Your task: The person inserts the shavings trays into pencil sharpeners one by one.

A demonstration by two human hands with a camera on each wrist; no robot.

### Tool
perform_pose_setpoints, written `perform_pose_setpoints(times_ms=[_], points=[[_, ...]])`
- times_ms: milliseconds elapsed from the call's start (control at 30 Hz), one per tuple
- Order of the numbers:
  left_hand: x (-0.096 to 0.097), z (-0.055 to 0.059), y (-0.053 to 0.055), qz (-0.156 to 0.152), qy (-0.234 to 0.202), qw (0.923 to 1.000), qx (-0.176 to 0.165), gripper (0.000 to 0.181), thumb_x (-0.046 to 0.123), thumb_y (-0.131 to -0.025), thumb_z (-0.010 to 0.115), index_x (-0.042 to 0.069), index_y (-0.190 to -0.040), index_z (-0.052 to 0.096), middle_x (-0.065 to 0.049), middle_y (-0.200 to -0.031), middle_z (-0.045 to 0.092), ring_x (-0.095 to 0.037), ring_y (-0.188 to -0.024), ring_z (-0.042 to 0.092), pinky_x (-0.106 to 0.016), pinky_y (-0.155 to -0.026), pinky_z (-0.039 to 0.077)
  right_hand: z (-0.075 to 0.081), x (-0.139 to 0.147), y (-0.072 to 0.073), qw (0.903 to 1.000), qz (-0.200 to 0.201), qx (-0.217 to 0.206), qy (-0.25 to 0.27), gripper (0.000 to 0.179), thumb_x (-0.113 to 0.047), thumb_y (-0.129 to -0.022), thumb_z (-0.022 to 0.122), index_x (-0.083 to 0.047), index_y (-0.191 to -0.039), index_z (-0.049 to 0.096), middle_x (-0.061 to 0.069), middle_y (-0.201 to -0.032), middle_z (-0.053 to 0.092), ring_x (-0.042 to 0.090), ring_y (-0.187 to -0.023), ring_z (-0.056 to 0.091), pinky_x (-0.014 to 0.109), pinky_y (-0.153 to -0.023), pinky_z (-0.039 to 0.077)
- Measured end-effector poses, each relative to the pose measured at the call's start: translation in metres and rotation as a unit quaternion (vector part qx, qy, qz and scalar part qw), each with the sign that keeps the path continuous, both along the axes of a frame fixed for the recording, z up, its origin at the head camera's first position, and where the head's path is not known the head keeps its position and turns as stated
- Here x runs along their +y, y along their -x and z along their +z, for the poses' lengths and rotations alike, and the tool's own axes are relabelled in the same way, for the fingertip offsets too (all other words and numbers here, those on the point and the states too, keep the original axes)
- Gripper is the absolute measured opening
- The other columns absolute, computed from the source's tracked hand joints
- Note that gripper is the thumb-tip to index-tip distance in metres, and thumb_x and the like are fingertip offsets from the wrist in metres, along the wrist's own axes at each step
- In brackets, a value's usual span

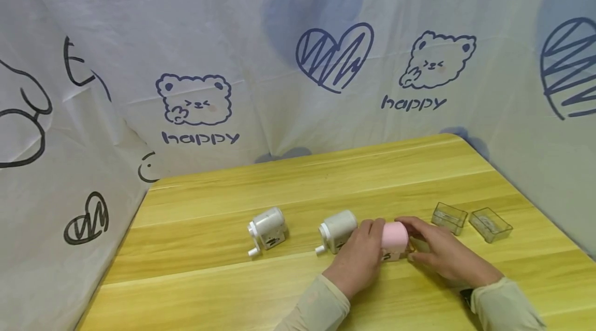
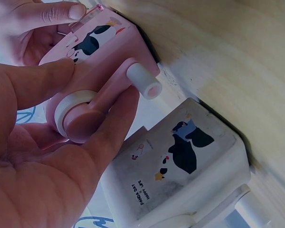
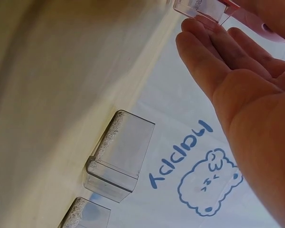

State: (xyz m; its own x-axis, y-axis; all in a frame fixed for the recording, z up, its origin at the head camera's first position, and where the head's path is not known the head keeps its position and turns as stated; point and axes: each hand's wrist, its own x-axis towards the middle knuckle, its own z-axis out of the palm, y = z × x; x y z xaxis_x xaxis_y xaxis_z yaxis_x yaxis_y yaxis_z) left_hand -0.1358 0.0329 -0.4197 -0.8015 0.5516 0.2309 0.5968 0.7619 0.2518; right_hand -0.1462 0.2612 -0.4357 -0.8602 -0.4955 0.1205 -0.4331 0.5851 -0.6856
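My left hand (image 1: 357,254) grips a pink hand-crank pencil sharpener (image 1: 395,237) around its crank side. In the left wrist view its pink crank with a pale knob (image 2: 145,80) shows beside the fingers, and a panda picture decorates the body. At the opposite end, my right hand (image 1: 440,249) pinches the clear shavings drawer (image 3: 199,9), which sticks out somewhat from the body. Just left of the left hand stands a white pencil sharpener (image 1: 340,228), its crank facing left.
Another white sharpener (image 1: 268,226) stands farther left on the wood-grain table (image 1: 209,295). Two clear drawers, one nearer (image 1: 449,217) and one farther right (image 1: 490,225), lie beyond the right hand; shavings show inside. A patterned cloth (image 1: 261,62) hangs behind the table.
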Motion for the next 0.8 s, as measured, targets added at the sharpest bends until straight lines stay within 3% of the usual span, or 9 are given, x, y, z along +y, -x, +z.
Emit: perform_pose_setpoints(times_ms=[800], points=[[0.0008,-0.0004,0.0001,0.002,-0.002,1.0,-0.008,0.048,0.012,-0.096,0.073,0.004,-0.138,0.05,-0.011,-0.123,0.062,-0.018,-0.107,0.065,-0.023,-0.091,0.055,-0.0003,-0.0032,-0.0012,0.9997,-0.004,0.025,-0.006,0.067,0.004,-0.087,0.078,0.006,-0.146,0.046,0.029,-0.142,0.055,0.048,-0.125,0.059,0.049,-0.098,0.053]])
